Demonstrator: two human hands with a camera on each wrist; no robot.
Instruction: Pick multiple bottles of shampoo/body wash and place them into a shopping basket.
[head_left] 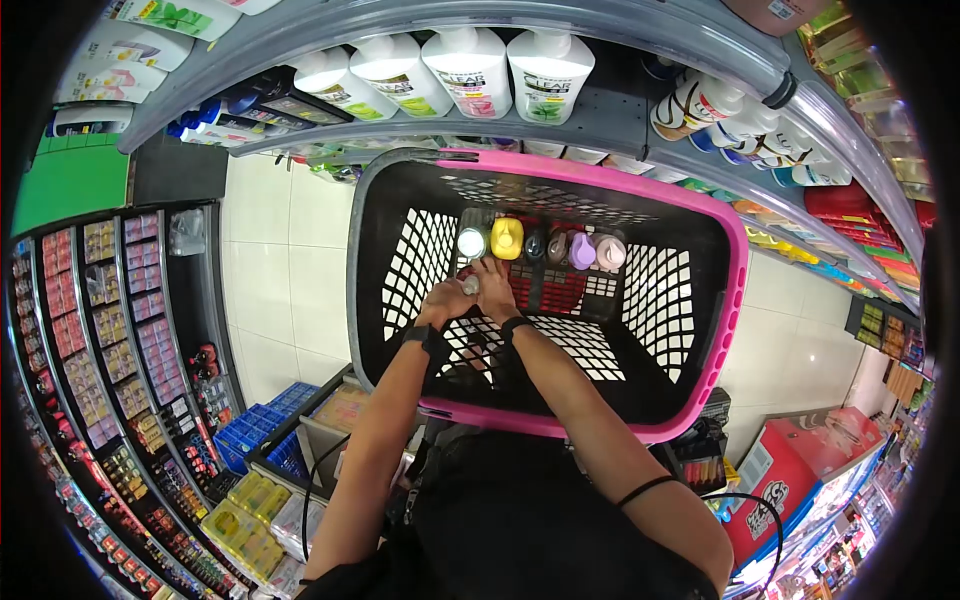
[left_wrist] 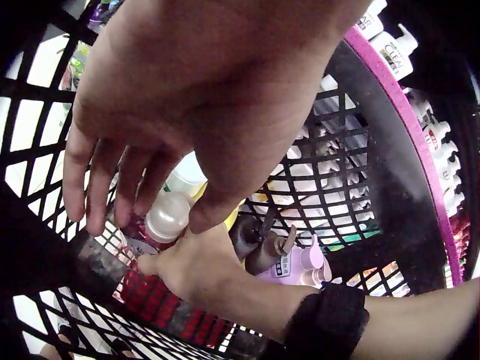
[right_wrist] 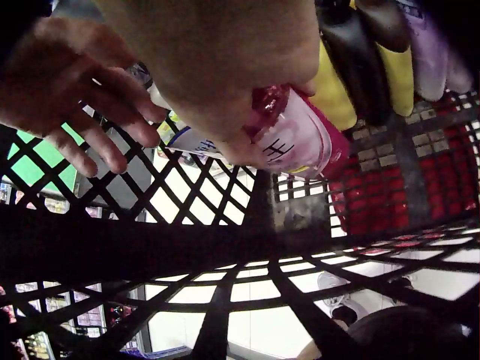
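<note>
Both my hands reach into a black basket with a pink rim [head_left: 600, 176]. My right hand [head_left: 492, 283] grips a pink-and-red bottle [right_wrist: 296, 142] with a white cap [left_wrist: 166, 217], holding it upright low in the basket, beside the row standing along the far wall. My left hand [head_left: 448, 300] hovers just beside that cap with its fingers [left_wrist: 96, 202] loosely spread and nothing in them. In the left wrist view my right hand [left_wrist: 196, 271] shows below, wrapped round the bottle's body. Against the basket's far wall stand several bottles, among them a yellow-capped one [head_left: 507, 238] and a purple one [head_left: 582, 250].
Store shelves rise behind the basket, with white shampoo bottles [head_left: 470, 65] in a row. Racks of small goods [head_left: 110, 340] line the left side. A tiled floor [head_left: 285, 270] shows through the mesh, and low crates of goods [head_left: 262, 430] stand below.
</note>
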